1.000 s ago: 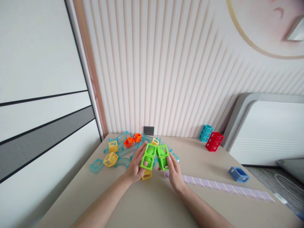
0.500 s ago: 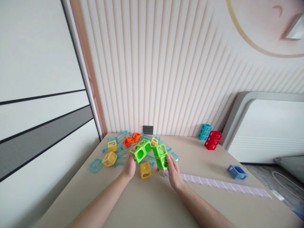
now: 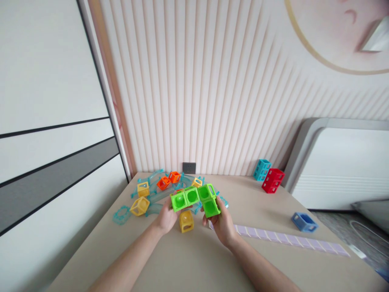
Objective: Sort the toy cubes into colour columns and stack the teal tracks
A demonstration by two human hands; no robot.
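Left side: the left grip (image 3: pixel 166 218), a bare hand, is closed from below on a bright green hollow plastic two-cube piece (image 3: pixel 184 199); the thumb lies at the near left corner of it.
Right side: the right grip (image 3: pixel 220 224), also a bare hand, is closed on a second bright green hollow plastic piece (image 3: pixel 208 199), with fingers under it and the thumb at its right edge.
Green pieces: both are held up a little above the bench (image 3: pixel 194 263), in front of the person, between the two hands. Their inner ends touch, so three cubes make one row and a fourth cube points toward the person. If they are locked together I cannot tell.
Under the hands: a yellow hollow plastic cube (image 3: pixel 186 221) stands on the bench, just below the green row and between both wrists.
Behind, left: two more yellow cubes (image 3: pixel 140 206), two orange hollow cubes (image 3: pixel 164 183) and clear teal curved track parts (image 3: pixel 122 214) lie scattered near the wall.
Right of the hands: a long lilac strip of flat tiles (image 3: pixel 288 240) starts beside the right wrist and runs to the right.
Far right: a blue open frame block (image 3: pixel 304 222) lies alone; a red block stack (image 3: pixel 274 180) and a cyan block stack (image 3: pixel 262 169) stand together at the ribbed wall (image 3: pixel 212 101).
Wall: a grey socket plate (image 3: pixel 189 167) sits just above the bench edge.
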